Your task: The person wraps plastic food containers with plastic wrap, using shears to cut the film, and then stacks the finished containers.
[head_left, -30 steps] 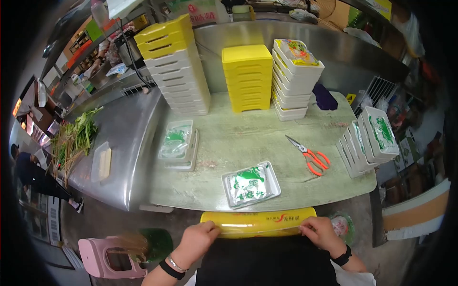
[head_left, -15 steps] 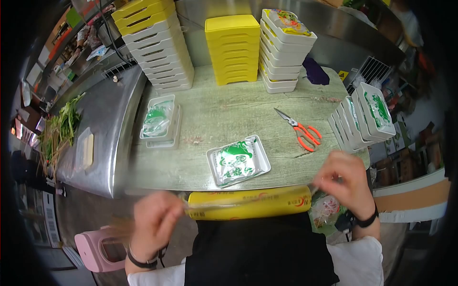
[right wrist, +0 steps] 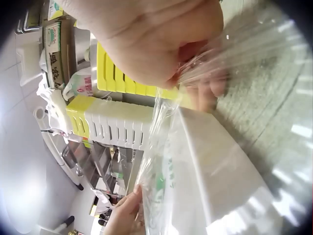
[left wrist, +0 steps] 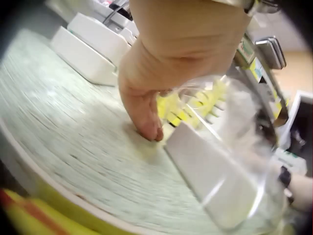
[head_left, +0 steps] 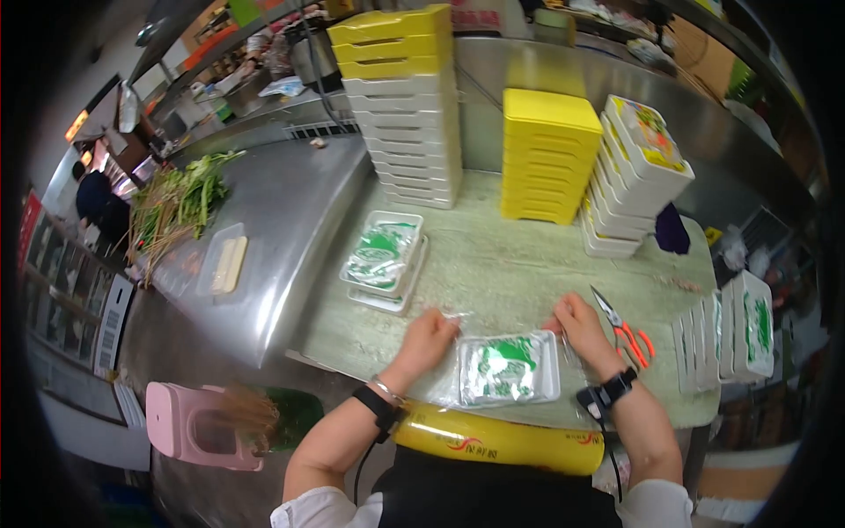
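A white tray [head_left: 553,374] bearing a silvery packet with green print [head_left: 500,368] sits near the table's front edge. Clear cling film [right wrist: 157,120] stretches over it between both hands. My left hand [head_left: 429,336], off the tray's far left corner, pinches one end of the film. Beyond the far right corner, my right hand [head_left: 576,326] grips the other end, the film bunched in its fingers in the right wrist view. A yellow-looking roll of film [head_left: 493,440] lies between my body and the table edge, below my forearms.
Orange-handled pliers [head_left: 627,333] lie right of my right hand. Two stacked trays with a packet [head_left: 383,255] stand left. Behind are tall white and yellow tray stacks [head_left: 405,123], yellow trays [head_left: 550,158] and filled trays [head_left: 629,185]. More filled trays [head_left: 726,334] stand right.
Both hands have moved from the roll forward over the table, drawing film out across the tray. The head view has shifted, so the table things appear farther right than half a second ago.
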A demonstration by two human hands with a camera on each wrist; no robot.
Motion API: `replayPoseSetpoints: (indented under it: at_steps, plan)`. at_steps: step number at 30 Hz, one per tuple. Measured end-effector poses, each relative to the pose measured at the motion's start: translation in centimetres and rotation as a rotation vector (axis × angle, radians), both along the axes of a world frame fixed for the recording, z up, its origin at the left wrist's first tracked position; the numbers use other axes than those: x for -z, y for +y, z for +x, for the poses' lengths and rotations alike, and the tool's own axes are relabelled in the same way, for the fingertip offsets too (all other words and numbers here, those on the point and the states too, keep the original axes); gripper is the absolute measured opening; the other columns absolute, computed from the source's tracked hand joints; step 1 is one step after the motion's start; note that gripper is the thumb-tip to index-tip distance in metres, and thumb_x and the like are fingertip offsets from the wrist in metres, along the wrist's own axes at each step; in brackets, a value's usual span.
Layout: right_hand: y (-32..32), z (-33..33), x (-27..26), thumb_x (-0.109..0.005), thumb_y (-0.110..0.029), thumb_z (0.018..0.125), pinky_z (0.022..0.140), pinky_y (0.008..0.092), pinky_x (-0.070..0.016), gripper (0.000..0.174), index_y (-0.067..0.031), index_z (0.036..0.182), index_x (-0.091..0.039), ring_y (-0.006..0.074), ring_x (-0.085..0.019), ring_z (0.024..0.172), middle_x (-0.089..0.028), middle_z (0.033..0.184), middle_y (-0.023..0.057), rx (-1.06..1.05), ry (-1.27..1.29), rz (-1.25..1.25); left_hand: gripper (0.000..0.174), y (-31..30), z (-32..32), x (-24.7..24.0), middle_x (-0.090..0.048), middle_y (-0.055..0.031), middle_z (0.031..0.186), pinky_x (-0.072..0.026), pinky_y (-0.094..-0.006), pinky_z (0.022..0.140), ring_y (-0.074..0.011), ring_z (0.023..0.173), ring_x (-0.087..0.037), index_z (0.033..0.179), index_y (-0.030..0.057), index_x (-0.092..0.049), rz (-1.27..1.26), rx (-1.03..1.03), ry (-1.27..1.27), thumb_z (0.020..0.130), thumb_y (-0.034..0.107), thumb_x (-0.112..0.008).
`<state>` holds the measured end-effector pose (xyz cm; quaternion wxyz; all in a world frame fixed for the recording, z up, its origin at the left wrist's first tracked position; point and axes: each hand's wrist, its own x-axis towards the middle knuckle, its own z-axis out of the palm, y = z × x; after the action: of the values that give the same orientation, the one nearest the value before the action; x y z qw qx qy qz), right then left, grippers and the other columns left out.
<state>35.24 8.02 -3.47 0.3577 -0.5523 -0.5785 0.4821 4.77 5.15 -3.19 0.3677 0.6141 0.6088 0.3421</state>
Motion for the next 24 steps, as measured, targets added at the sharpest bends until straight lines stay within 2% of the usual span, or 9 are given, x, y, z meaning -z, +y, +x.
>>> replayPoseSetpoints:
  at_steps: [3,6,9,12,15,19,22,24]
  plan:
    - [-0.7,-0.1,-0.7,-0.046,-0.022,0.101,0.050,0.0258,-0.0458,0.018,-0.0048,0.096,-0.046,0.0135,-0.062,0.057,-0.068,0.074,0.0134,0.018,-0.017,-0.147,0.030,-0.1,0.6,0.0,-0.063,-0.0079,0.073,-0.0467,-0.0304,0.060,-0.0131,0.063,-0.055,0.077,0.0021,-0.054,-0.128,0.056,-0.009,0.093,0.026,-0.061]
    - [-1.6,0.3,-0.9,-0.044,-0.024,0.101,0.048,0.0253,-0.0447,0.018,-0.0061,0.098,-0.044,0.0140,-0.062,0.056,-0.068,0.073,0.0146,0.018,0.080,-0.300,0.027,-0.4,1.6,-0.4,-0.065,-0.0070,0.076,-0.0452,-0.0268,0.058,-0.0116,0.064,-0.056,0.080,0.0038,-0.054,-0.434,0.036,-0.367,0.094,0.026,-0.058]
    - [-2.2,1.1,-0.2,-0.045,-0.024,0.101,0.046,0.0255,-0.0441,0.018,-0.0059,0.098,-0.044,0.0154,-0.062,0.056,-0.068,0.072,0.0155,-0.004,0.077,-0.323,0.023,-0.2,1.8,-0.3,-0.066,-0.0067,0.078,-0.0425,-0.0236,0.055,-0.0104,0.062,-0.055,0.084,0.0045,-0.054,-0.481,0.106,-0.405,0.096,0.024,-0.054]
    - [-3.2,1.9,0.2,-0.046,-0.023,0.100,0.047,0.0256,-0.0447,0.017,-0.0058,0.096,-0.045,0.0165,-0.062,0.055,-0.067,0.071,0.0157,0.050,0.248,-0.378,0.020,0.0,2.7,0.0,-0.066,-0.0073,0.077,-0.0405,-0.0223,0.053,-0.0110,0.060,-0.053,0.083,0.0060,-0.054,-0.526,0.109,-0.465,0.095,0.022,-0.053]
    - [-4.1,2.9,1.3,-0.049,-0.021,0.099,0.047,0.0260,-0.0459,0.017,-0.0054,0.094,-0.047,0.0176,-0.062,0.055,-0.067,0.071,0.0151,0.055,0.131,-0.266,0.017,-0.5,2.5,-1.0,-0.066,-0.0071,0.076,-0.0409,-0.0239,0.052,-0.0107,0.059,-0.052,0.083,0.0068,-0.054,-0.572,0.084,-0.616,0.094,0.019,-0.052]
    - [-5.5,2.7,-1.5,-0.055,-0.016,0.096,0.051,0.0241,-0.0466,0.011,-0.0061,0.093,-0.051,0.0143,-0.062,0.059,-0.065,0.071,0.0099,0.145,0.336,-0.452,0.011,-1.8,3.3,-2.2,-0.062,-0.0069,0.070,-0.0401,-0.0243,0.051,-0.0109,0.058,-0.052,0.081,0.0069,-0.052,-0.621,-0.041,-0.736,0.091,0.013,-0.053]
    - [-6.4,2.9,-0.1,-0.057,-0.009,0.092,0.051,0.0239,-0.0468,0.008,-0.0054,0.097,-0.053,0.0136,-0.062,0.061,-0.065,0.075,0.0094,0.129,0.416,-0.487,0.002,-2.9,3.6,-2.0,-0.058,-0.0045,0.068,-0.0384,-0.0244,0.050,-0.0100,0.058,-0.050,0.089,0.0065,-0.053,-0.566,-0.051,-0.752,0.088,0.009,-0.052]
    - [-7.2,2.8,-0.4,-0.057,-0.003,0.089,0.051,0.0242,-0.0463,0.012,-0.0048,0.100,-0.055,0.0134,-0.062,0.062,-0.066,0.077,0.0096,0.121,0.427,-0.483,0.012,-3.9,4.3,-2.8,-0.055,-0.0028,0.070,-0.0370,-0.0242,0.051,-0.0091,0.059,-0.048,0.100,0.0083,-0.053,-0.497,-0.070,-0.712,0.087,0.007,-0.051]
